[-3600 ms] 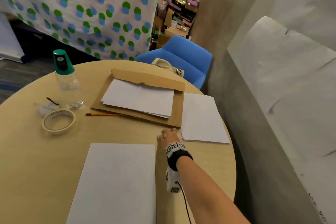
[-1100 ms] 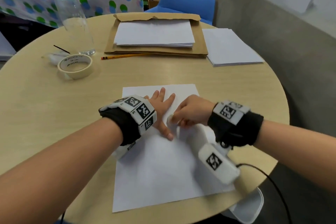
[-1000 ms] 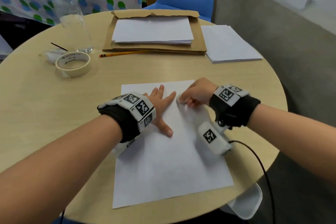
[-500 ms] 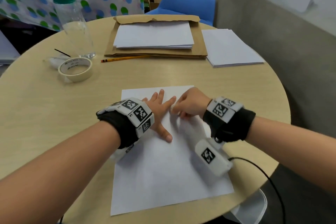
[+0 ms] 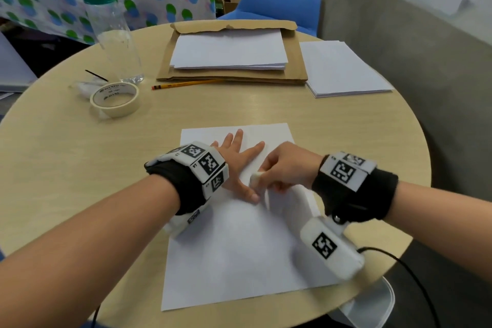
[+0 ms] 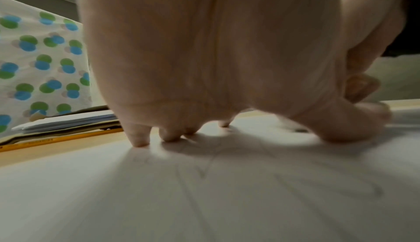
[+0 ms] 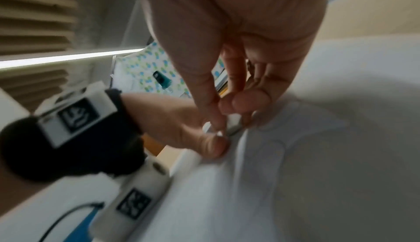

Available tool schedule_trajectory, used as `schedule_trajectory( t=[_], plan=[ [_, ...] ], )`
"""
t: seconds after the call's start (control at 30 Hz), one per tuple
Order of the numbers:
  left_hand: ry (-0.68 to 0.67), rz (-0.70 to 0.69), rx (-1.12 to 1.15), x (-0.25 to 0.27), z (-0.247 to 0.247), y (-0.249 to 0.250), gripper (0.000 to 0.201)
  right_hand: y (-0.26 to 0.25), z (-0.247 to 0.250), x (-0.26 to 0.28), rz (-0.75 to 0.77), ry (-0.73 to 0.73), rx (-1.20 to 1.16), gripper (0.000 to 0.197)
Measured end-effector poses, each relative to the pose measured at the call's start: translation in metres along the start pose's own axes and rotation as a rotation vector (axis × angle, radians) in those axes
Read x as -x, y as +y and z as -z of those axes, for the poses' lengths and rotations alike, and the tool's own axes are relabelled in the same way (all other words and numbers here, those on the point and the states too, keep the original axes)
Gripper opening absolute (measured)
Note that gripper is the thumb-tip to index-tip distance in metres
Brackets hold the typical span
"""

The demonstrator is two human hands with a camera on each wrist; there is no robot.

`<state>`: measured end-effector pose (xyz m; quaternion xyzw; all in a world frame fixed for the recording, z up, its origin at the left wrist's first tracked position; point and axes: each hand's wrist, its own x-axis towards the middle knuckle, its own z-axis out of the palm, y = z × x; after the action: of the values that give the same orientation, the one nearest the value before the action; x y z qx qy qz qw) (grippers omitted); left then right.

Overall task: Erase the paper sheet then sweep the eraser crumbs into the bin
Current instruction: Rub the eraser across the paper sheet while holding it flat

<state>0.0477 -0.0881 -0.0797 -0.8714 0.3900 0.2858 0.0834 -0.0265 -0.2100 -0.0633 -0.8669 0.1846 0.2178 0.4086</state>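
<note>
A white paper sheet (image 5: pixel 239 253) with faint pencil lines lies on the round wooden table (image 5: pixel 66 168) in front of me. My left hand (image 5: pixel 237 165) presses flat on its upper part, fingers spread. My right hand (image 5: pixel 285 168) pinches a small white eraser (image 5: pixel 256 178) and holds it against the sheet right beside the left thumb. In the right wrist view the eraser (image 7: pixel 234 122) sits between thumb and fingertips, and the paper ripples under it. The left wrist view shows the left fingertips (image 6: pixel 141 138) on the sheet (image 6: pixel 204 192). A white bin (image 5: pixel 372 303) shows below the table's near right edge.
At the back lie a brown envelope with a paper stack (image 5: pixel 229 53), another paper stack (image 5: pixel 343 66), a yellow pencil (image 5: pixel 183 84), a tape roll (image 5: pixel 115 98) and a clear bottle with a green cap (image 5: pixel 111 34). A blue chair (image 5: pixel 277 0) stands behind the table.
The right hand with the eraser slid back toward me and to the left, ending by the left thumb. The left hand stayed pressed on the sheet.
</note>
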Motion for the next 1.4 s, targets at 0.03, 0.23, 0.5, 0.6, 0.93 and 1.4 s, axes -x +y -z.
schedule_trajectory(
  t=[0.03,0.23,0.5,0.6,0.93,1.4],
  plan=[
    [-0.005,0.002,-0.001,0.000,0.000,0.001,0.119,-0.001,0.007,-0.003,-0.013,0.028,0.000,0.010],
    [0.006,0.002,0.008,0.000,-0.001,0.002,0.122,0.002,0.014,-0.017,0.009,0.248,-0.041,0.011],
    [-0.010,0.007,-0.003,0.000,0.000,0.003,0.124,0.001,0.029,-0.016,-0.052,0.186,-0.036,0.021],
    [-0.013,0.013,-0.002,0.000,0.000,0.003,0.124,0.001,0.026,-0.018,-0.039,0.271,-0.062,0.010],
    [-0.027,0.026,-0.040,-0.002,0.001,0.005,0.126,-0.001,0.028,-0.021,-0.034,0.275,-0.037,0.019],
    [-0.027,0.025,-0.046,-0.004,-0.001,0.002,0.130,-0.003,0.019,-0.017,0.014,0.280,0.029,0.017]
  ],
)
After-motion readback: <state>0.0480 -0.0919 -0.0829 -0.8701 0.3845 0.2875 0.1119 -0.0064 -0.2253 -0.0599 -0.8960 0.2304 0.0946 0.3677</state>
